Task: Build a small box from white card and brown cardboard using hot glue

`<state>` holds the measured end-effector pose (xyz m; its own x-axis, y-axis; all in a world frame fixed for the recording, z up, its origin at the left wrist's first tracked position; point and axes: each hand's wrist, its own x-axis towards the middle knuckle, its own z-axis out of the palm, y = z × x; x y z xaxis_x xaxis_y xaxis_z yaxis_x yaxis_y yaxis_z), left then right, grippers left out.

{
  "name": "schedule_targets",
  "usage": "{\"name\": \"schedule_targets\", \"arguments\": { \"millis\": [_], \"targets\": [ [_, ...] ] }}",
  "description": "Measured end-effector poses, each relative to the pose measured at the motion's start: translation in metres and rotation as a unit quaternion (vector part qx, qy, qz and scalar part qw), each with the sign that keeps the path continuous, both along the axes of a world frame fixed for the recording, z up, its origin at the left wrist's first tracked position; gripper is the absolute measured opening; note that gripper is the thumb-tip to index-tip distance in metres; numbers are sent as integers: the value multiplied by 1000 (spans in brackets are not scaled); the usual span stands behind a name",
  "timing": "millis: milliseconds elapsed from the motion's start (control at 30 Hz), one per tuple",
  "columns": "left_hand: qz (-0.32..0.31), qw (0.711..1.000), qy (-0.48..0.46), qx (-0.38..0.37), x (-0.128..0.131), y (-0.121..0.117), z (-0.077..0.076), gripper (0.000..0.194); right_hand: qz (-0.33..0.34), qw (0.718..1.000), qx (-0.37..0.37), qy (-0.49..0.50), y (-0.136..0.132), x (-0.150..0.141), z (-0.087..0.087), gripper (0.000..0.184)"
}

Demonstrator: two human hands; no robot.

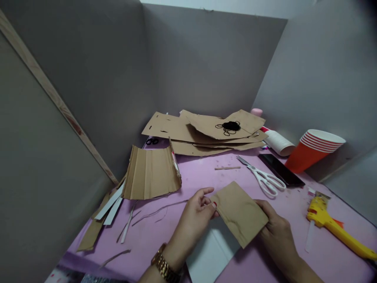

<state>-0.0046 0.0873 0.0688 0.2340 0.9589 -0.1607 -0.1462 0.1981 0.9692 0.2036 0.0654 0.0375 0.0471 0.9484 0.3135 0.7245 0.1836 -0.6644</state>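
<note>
- Cups: one tilted stack of orange paper cups [306, 153] with white rims, nested one inside another, at the right by the grey partition [332, 70]; perhaps five or six, the rims being packed too tightly for a sure count.
- Just left of it, one white ribbed tube [279, 143] lies on its side, its hollow end facing the near side of the table.
- Cardboard in hand: one brown four-sided piece [240, 214], held up at the near middle of the purple table [203, 173], its lower part overlapping a white sheet [213, 253] in view.
- Left hand [198, 208]: thumb and curled fingers pinch the piece's left edge, the index finger reaching out past it; one gold watch [165, 263] on the wrist.
- Right hand [278, 230]: closed around the piece's right corner, thumb on top, the other fingers underneath.
- Scissors: one white-handled pair [262, 177], blades slightly parted, beside one black phone [281, 169].
- Glue gun: one, yellow [332, 224], at the right edge, with one pale stick [310, 236] beside it.
- Cardboard sheets [173, 127]: several, piled at the back, one tangle of black cord [231, 126] on top.
- Left side: one ridged, bent cardboard piece [150, 173]; near it, two broad white strips [111, 202] over brown cardboard strips [91, 237].
- Beyond the hands: one thin brown strip [227, 168], lying alone.
</note>
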Motion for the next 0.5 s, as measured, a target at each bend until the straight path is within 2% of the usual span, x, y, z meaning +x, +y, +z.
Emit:
{"name": "schedule_targets", "arguments": {
  "millis": [267,500],
  "targets": [
    [8,1000,14,-7,-4,-4,7,38,35,999,7,-21,0,-1,2,21],
    [28,999,5,-18,-6,-5,-2,53,47,999,12,-21,0,-1,5,26]
  ]
}}
